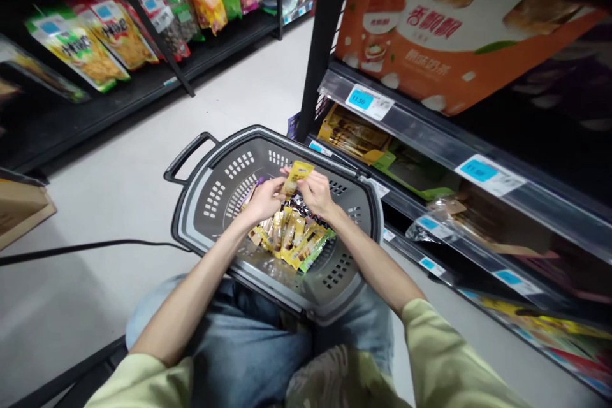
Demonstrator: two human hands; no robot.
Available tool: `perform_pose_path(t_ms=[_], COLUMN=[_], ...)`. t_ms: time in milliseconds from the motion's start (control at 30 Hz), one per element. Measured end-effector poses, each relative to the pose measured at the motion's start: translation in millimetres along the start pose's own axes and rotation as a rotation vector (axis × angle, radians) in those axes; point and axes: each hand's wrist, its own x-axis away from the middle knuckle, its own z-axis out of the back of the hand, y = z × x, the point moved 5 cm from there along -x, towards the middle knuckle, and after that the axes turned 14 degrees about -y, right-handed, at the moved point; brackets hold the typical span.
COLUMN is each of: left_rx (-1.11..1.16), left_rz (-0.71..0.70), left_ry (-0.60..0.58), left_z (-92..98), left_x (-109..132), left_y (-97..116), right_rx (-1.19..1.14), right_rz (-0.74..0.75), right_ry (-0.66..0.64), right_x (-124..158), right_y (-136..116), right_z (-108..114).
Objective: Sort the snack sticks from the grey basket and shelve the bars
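Both my hands are over a dark grey shopping basket (203, 210) that sits in front of my knees. Between them they hold a small yellow packet (297, 177), upright, with its upper end showing. My left hand (265, 199) pinches its left edge with the fingers closed. On the other side, my right hand (315, 193) grips it with thumb and fingers. Below, a heap of small yellow, green-edged and dark packets (289, 233) lies on the basket's bottom. My hands partly cover the heap.
Right of the basket, shelves (421, 134) with price tags carry a large orange carton (411, 44) and an open box of yellow packets (354, 132). Across the aisle floor (243, 86), bagged snacks (79, 48) line a black shelf. A cardboard box (23, 207) stands at left.
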Motion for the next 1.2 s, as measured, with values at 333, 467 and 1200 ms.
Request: perform_pose_path(t_ms=[333,467,1200], left_rx=[0.038,-0.130,-0.215], left_rz=[-0.041,0.044,0.105], left_ry=[-0.048,-0.019,0.058], left_z=[-20.3,-20.4,-11.4], left_x=[-3,-1,6], left_y=[15,18,20], right_rx=[-0.057,-0.068,-0.140], right_rz=[-0.090,-0.132,-0.110], right_ry=[0.278,0.366,0.343], right_x=[2,-1,-1], right_y=[-4,0,-1], right_z=[10,14,19])
